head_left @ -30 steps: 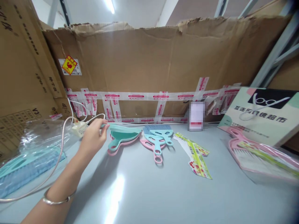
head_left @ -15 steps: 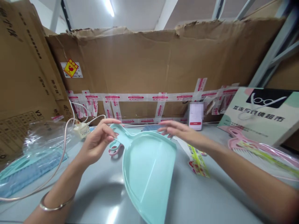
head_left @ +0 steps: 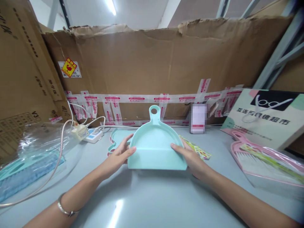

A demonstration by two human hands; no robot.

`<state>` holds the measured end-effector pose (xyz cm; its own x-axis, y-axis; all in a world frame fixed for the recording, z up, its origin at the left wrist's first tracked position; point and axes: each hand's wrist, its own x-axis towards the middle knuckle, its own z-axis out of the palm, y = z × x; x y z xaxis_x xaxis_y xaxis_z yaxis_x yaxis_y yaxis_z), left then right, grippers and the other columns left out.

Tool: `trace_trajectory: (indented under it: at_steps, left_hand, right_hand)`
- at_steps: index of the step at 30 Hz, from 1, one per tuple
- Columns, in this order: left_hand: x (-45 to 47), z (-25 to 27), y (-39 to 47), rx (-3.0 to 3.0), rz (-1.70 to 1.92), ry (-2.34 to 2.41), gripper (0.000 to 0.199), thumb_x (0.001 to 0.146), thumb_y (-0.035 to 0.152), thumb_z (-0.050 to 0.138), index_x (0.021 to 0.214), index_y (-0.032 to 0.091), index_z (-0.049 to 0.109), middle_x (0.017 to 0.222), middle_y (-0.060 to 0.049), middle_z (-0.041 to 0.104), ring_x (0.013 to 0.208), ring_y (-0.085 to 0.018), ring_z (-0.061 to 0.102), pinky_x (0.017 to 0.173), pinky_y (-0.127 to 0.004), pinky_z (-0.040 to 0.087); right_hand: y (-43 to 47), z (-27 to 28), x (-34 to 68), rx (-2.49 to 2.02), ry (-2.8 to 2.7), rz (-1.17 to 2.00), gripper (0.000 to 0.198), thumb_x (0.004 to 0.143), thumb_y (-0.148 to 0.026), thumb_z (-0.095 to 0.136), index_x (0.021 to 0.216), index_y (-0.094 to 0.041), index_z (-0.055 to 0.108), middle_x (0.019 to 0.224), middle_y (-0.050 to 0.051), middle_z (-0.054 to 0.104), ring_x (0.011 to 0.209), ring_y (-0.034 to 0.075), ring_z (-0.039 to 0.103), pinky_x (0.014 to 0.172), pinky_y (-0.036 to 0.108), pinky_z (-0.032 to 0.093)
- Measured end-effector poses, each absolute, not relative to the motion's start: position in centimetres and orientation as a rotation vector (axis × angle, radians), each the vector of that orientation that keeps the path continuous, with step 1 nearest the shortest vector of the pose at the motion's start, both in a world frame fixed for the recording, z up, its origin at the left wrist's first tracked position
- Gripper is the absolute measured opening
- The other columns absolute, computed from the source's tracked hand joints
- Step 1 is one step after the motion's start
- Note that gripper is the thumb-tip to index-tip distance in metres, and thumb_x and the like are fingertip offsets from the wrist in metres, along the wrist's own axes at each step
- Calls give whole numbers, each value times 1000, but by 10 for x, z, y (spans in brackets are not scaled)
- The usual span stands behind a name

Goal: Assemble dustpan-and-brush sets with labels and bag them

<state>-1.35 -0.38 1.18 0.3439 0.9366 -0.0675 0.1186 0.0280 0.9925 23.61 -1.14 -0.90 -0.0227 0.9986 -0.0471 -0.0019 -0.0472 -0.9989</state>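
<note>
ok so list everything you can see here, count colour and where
dustpan: 1, mint green, mid table, handle pointing away
table: 1, grey, foreground
more dustpans: count unclear, mint and pink, behind left hand
printed cards: a few, yellow-green, behind right hand
bagged brush set: 1, pink, right
bagged brush set: 1, blue, left
power strip: 1, white, back left
cardboard wall: brown, taped, rear
left hand: grips dustpan's left edge
right hand: grips right edge

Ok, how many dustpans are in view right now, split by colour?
Teal: 2, the held teal dustpan between left hand and right hand, plus the rear teal dustpan.
Pink: 2, the pink edge under the rear one, and the bagged pink dustpan.
Total: 4. The left bag is too unclear to count.
</note>
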Motion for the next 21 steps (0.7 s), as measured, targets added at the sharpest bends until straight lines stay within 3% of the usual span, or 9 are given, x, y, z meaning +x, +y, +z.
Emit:
trace_trajectory:
  at_steps: [5, 8, 12, 16, 18, 21]
  left_hand:
    - [-9, 6, -5, 1500, 842, 1064, 49, 79, 41, 55, 126, 28, 48, 116, -3, 61, 103, -23, 57, 82, -31, 48]
    - [-8, 2, -2, 1544, 818, 1128, 42, 78, 40, 52, 116, 22, 58, 93, -2, 68, 85, -22, 61, 72, -31, 48]
    - [-8, 1, 0, 1589, 865, 1198, 39, 77, 37, 52, 109, 19, 62, 86, -1, 67, 77, -20, 60, 67, -28, 46]
    - [-8, 2, 0, 1599, 867, 1182, 39, 75, 32, 51, 112, 22, 62, 88, 0, 68, 81, -20, 59, 70, -27, 46]
    - [-7, 3, -1, 1584, 875, 1176, 41, 74, 29, 50, 113, 23, 61, 90, 0, 68, 83, -20, 59, 71, -27, 46]
    - [-7, 6, -3, 1564, 896, 1198, 41, 73, 28, 49, 113, 23, 61, 90, 0, 68, 82, -21, 60, 71, -28, 46]
  right_hand:
    - [-12, -9, 236, -1182, -1573, 1256, 29, 83, -52, 45, 93, -24, 44, 77, -1, 61, 64, 16, 58, 58, 30, 48]
    - [3, -9, 249, -1098, -1656, 910, 33, 88, -53, 33, 94, -22, 44, 72, 0, 59, 66, 15, 56, 64, 30, 46]
    - [37, -25, 272, -1315, -1865, 252, 31, 84, -34, 42, 110, -19, 50, 101, 11, 61, 97, 23, 55, 86, 43, 42]
    - [59, -46, 280, -1445, -2200, -104, 46, 75, -11, 41, 120, -15, 52, 134, 16, 43, 124, 28, 38, 99, 48, 32]
    - [62, -51, 278, -1484, -2275, -138, 46, 75, -7, 40, 118, -16, 54, 132, 14, 47, 123, 27, 41, 99, 47, 33]
    - [61, -48, 275, -1494, -2278, -137, 36, 79, -8, 39, 106, -17, 59, 112, 11, 62, 110, 24, 53, 99, 49, 31]
